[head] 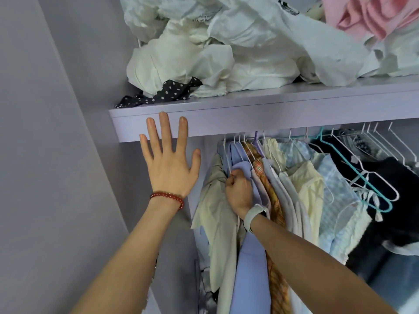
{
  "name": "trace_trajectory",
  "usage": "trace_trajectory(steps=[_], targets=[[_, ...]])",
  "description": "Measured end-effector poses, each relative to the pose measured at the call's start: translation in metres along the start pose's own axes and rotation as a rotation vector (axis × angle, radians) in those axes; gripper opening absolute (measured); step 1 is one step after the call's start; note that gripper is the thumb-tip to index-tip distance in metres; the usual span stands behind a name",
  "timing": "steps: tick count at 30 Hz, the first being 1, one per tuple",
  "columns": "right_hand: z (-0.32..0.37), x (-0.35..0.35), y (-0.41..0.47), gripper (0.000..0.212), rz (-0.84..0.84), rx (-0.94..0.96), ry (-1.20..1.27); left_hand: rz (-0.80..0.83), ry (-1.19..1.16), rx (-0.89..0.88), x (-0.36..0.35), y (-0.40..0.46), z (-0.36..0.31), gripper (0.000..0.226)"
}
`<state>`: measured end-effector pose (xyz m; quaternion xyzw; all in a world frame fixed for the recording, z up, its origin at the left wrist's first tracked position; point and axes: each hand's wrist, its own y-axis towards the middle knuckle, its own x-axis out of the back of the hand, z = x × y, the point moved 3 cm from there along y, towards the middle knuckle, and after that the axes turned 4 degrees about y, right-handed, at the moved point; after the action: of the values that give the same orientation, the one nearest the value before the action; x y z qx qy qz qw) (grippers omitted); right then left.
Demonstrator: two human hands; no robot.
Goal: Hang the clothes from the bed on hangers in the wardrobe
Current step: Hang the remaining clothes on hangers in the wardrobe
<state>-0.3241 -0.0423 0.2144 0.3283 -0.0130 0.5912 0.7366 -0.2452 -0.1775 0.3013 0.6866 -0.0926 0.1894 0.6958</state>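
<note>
left hand [170, 165] lying flat, fingers [165, 130] spread, touching shelf [260, 114] front edge. right hand [239, 191] gripping white hanger [227, 162] carrying lilac garment [250, 257], fingers curled around it, among clothes hanging below shelf in wardrobe.

A periwinkle-blue garment [249, 264] hangs on a white wire hanger [227, 155] at the left end of the wardrobe [204, 123] rail, its shoulder bunched where the right hand [239, 191] grips it. Just left hangs a beige garment [215, 223]; to the right, packed close, come an orange plaid piece [269, 200], pale yellow tops [310, 189], a light blue checked one [335, 191] and dark clothes [385, 177]. Several white hangers [385, 143] (plus one teal hanger [362, 184]) hang bare at the right.
</note>
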Motion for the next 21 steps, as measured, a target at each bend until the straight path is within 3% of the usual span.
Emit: trace_trajectory(steps=[3,8,13,21], targets=[[0.001,-0.001,0.003,0.021,0.018,0.022,-0.057,-0.010,0.000,0.005,0.000,0.001,-0.002,0.068],[0.009,0.006,0.015,0.018,-0.004,-0.100,0.144,-0.013,0.010,0.003,0.000,0.000,-0.001,0.068],[-0.007,0.001,0.018,0.020,0.139,-0.127,0.008,0.007,0.015,0.005,0.001,-0.001,-0.003,0.069],[-0.015,0.003,-0.011,0.034,0.162,-0.002,-0.071,0.017,-0.077,0.059,0.005,-0.005,-0.008,0.070]])
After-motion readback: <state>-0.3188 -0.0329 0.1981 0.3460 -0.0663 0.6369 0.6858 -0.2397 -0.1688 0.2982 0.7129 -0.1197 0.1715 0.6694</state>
